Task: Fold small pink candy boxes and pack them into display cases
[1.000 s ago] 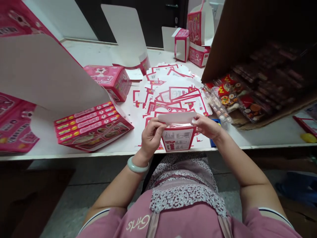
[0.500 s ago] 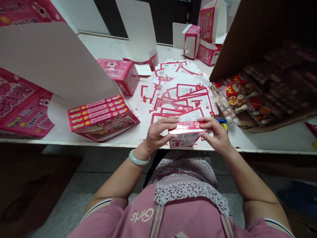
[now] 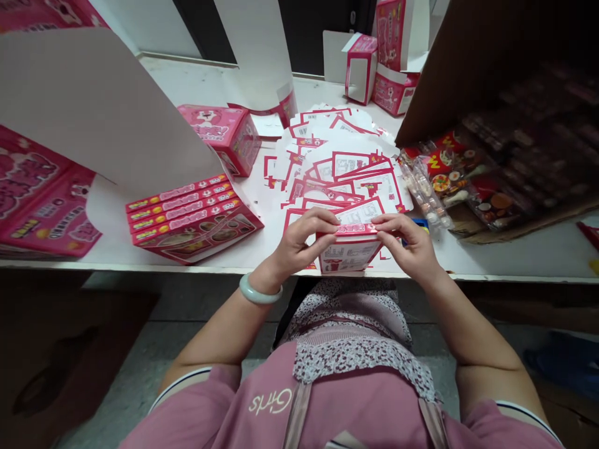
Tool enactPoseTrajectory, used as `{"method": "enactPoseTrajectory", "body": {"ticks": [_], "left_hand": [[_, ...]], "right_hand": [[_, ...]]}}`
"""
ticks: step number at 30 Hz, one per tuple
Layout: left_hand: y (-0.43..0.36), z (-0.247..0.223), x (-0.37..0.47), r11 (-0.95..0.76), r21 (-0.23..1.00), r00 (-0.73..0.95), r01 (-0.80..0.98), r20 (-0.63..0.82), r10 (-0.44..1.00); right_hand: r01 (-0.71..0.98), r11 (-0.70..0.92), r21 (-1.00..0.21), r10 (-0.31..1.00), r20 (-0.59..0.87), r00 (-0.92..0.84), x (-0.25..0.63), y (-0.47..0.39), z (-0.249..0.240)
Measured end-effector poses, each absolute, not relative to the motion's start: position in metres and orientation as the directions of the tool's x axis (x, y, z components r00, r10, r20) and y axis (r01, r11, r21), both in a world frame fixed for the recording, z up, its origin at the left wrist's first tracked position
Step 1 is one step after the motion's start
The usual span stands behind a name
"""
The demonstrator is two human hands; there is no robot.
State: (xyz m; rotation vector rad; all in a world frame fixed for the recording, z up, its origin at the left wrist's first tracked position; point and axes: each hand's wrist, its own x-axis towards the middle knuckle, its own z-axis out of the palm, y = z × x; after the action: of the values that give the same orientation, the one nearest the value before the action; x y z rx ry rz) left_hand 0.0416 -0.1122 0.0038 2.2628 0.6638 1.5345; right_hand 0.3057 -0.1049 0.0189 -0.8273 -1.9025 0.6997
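Two hands grip one small, flat, pink-and-white printed card box (image 3: pixel 349 254) near the front edge of the worktop (image 3: pixel 253 254). Your left hand (image 3: pixel 304 240) pinches its upper left corner between thumb and bent fingers; your right hand (image 3: pixel 409 245) pinches the upper right corner likewise. This paired grip probably keeps the narrow pink top edge level and pressed together. The back panel faces you; whether the base touches the worktop cannot be told.

Beyond the box, overlapping flat white cards with pink borders (image 3: pixel 339 178) lie in a loose heap, seemingly central for access by either hand. To your left, four thin pink card boxes (image 3: pixel 185 209) lean together in a row beside a tall white card panel (image 3: pixel 93 109), an arrangement that likely limits spreading. To your right, clear packets of coloured pieces (image 3: pixel 447 178) lie at the mouth of a large brown cardboard carton (image 3: pixel 421 93), apparently tipped to present its contents.
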Motion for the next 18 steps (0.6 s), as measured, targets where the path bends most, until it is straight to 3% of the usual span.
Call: {"method": "enactPoseTrajectory", "body": {"ticks": [3, 6, 10, 13, 15, 18], "left_hand": [[-0.117, 0.002, 0.030, -0.878, 0.418, 0.433, 0.235, 0.764, 0.479], [-0.120, -0.002, 0.029, -0.870, 0.397, 0.429, 0.292, 0.759, 0.490], [-0.117, -0.006, 0.040, -0.705, 0.687, 0.277, 0.174, 0.653, 0.705], [-0.113, -0.011, 0.046, -0.591, 0.803, 0.178, 0.077, 0.572, 0.801], [-0.110, -0.015, 0.050, -0.607, 0.791, 0.023, 0.076, 0.607, 0.794], [-0.104, -0.021, 0.061, -0.638, 0.764, -0.150, 0.092, 0.644, 0.750]], "right_hand": [[0.256, 0.727, -0.637, 0.670, 0.580, -0.462, 0.310, -0.105, 0.011], [0.267, 0.807, -0.527, 0.588, 0.671, -0.451, 0.305, -0.105, 0.001], [0.337, 0.768, -0.545, 0.640, 0.654, -0.403, 0.300, -0.107, -0.004], [0.338, 0.595, -0.730, 0.798, 0.487, -0.354, 0.331, -0.107, -0.012], [0.433, 0.389, -0.813, 0.921, 0.359, -0.154, 0.369, -0.109, -0.025], [0.669, 0.062, -0.741, 0.967, 0.211, 0.144, 0.424, -0.118, -0.052]]}}
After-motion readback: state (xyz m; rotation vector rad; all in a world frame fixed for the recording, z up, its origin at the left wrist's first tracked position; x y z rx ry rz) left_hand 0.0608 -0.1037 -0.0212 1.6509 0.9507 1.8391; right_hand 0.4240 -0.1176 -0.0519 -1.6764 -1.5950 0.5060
